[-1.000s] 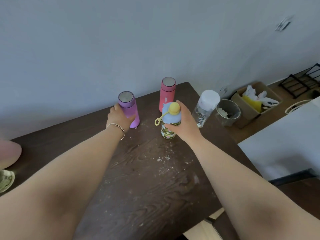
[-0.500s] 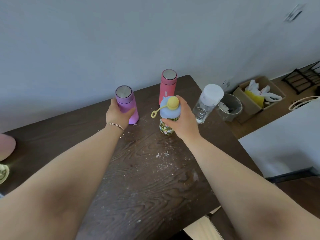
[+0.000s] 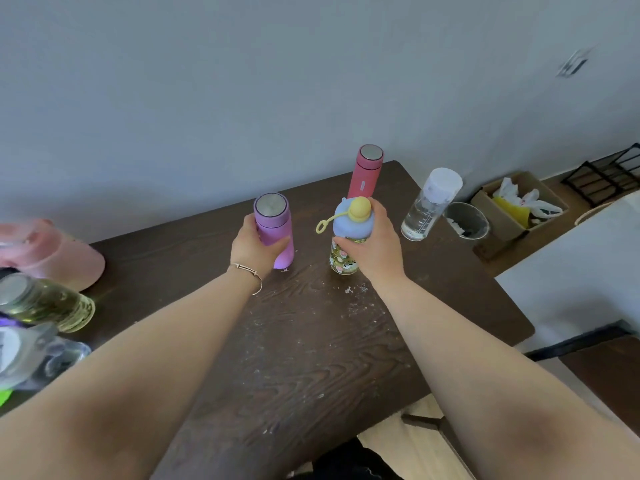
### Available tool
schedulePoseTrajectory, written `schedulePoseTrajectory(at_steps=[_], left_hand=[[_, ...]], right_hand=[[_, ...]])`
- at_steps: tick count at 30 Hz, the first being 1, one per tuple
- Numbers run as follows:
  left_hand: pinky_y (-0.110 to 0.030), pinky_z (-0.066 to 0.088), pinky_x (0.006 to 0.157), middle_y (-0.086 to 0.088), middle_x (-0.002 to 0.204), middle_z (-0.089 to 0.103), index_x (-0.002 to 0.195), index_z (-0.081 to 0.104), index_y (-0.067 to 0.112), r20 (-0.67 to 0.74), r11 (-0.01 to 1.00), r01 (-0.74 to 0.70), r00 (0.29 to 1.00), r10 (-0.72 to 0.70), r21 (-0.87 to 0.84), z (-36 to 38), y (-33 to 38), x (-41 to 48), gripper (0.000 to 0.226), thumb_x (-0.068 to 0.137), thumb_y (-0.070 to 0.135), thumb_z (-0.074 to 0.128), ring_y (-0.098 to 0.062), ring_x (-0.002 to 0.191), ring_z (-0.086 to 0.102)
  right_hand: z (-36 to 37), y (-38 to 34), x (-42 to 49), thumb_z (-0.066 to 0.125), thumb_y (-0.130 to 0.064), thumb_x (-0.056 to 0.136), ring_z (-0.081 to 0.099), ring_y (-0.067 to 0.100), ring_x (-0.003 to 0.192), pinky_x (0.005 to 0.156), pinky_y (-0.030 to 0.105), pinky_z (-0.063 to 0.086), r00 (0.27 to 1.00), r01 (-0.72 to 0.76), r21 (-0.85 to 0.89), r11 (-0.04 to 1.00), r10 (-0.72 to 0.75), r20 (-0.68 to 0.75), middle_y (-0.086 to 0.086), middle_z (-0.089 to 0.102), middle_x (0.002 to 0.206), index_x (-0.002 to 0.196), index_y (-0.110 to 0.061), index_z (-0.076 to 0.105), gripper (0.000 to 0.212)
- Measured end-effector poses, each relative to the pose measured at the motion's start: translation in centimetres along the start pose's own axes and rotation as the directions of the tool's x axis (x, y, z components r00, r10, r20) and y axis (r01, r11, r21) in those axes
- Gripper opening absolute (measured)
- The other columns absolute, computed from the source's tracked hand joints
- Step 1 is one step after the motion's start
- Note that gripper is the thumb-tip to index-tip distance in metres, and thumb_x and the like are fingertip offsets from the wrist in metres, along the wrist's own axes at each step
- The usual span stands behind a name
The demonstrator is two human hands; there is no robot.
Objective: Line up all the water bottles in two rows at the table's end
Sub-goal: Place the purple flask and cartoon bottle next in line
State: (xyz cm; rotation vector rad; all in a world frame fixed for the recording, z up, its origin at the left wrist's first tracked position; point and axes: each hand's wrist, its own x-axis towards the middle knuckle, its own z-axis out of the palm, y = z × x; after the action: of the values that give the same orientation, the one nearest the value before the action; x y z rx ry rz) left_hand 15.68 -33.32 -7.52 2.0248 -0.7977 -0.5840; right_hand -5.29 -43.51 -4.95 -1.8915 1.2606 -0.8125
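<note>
On the dark wooden table (image 3: 311,341), my left hand (image 3: 254,249) grips a purple flask (image 3: 273,226) with a silver top, standing upright. My right hand (image 3: 372,244) holds a floral bottle (image 3: 341,258) with a pale blue cap and yellow knob, its base on the table. Behind that one, a pink flask (image 3: 365,174) stands near the far right corner. Close to the right edge stands a clear bottle (image 3: 429,206) with a white lid. At the left edge lie a pink bottle (image 3: 59,254), a bottle of yellowish liquid (image 3: 45,303) and a blurred clear bottle (image 3: 45,355).
A grey wall runs behind the table. On the floor to the right sit a small grey bin (image 3: 465,221), a cardboard box (image 3: 519,206) with rubbish, and a black wire rack (image 3: 606,174). A white surface (image 3: 581,271) lies to the right of the table.
My view has swung left and down, bringing the bottles at the left edge into sight. Both hands keep their grip on the purple flask and the floral bottle, which stay roughly in place.
</note>
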Motion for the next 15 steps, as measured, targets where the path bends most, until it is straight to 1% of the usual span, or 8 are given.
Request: schedulePoseTrajectory(at_steps=[3,8,11,15], left_hand=[[-0.029,0.043,0.076,0.004,0.110,0.063,0.119,0.049,0.024,0.023,1.000,-0.017,1.000,0.017,-0.010,-2.1,-1.1,-2.4,0.055,0.073,0.035,0.078,-0.019,0.096,0.059],[-0.031,0.047,0.078,0.006,0.110,0.063,0.119,0.049,0.025,0.042,1.000,-0.018,0.999,0.019,-0.020,-5.6,-3.0,-6.3,0.055,0.073,0.035,0.078,-0.019,0.099,0.061],[-0.031,0.046,0.078,0.007,0.111,0.062,0.120,0.049,0.025,0.029,1.000,-0.018,0.999,0.017,0.002,-7.6,-4.2,-8.4,0.057,0.072,0.035,0.078,-0.019,0.099,0.060],[-0.031,0.047,0.078,0.007,0.110,0.063,0.118,0.049,0.028,-0.002,1.000,-0.002,1.000,0.002,0.023,-9.6,-5.7,-11.3,0.056,0.071,0.038,0.077,-0.019,0.098,0.061]], right_hand=[[0.5,-1.5,-3.0,0.085,-0.040,0.066,0.057,0.015,0.114,0.093,0.044,0.051,1.000,-0.021,0.003,1.000,0.021,-0.018,-0.011,0.057,0.128,0.138,-0.039,0.041,0.085],[1.3,-3.7,-8.0,0.084,-0.042,0.065,0.058,0.015,0.112,0.091,0.044,0.052,0.999,-0.030,-0.005,1.000,0.030,-0.026,-0.011,0.057,0.124,0.137,-0.040,0.042,0.083],[1.7,-4.6,-10.3,0.084,-0.043,0.066,0.056,0.017,0.115,0.092,0.045,0.051,0.999,-0.034,-0.016,0.999,0.034,-0.010,-0.009,0.056,0.127,0.139,-0.038,0.041,0.085],[2.2,-5.3,-12.9,0.084,-0.042,0.066,0.055,0.018,0.118,0.094,0.044,0.051,1.000,-0.025,-0.018,1.000,0.025,-0.002,-0.009,0.056,0.130,0.140,-0.037,0.040,0.087]])
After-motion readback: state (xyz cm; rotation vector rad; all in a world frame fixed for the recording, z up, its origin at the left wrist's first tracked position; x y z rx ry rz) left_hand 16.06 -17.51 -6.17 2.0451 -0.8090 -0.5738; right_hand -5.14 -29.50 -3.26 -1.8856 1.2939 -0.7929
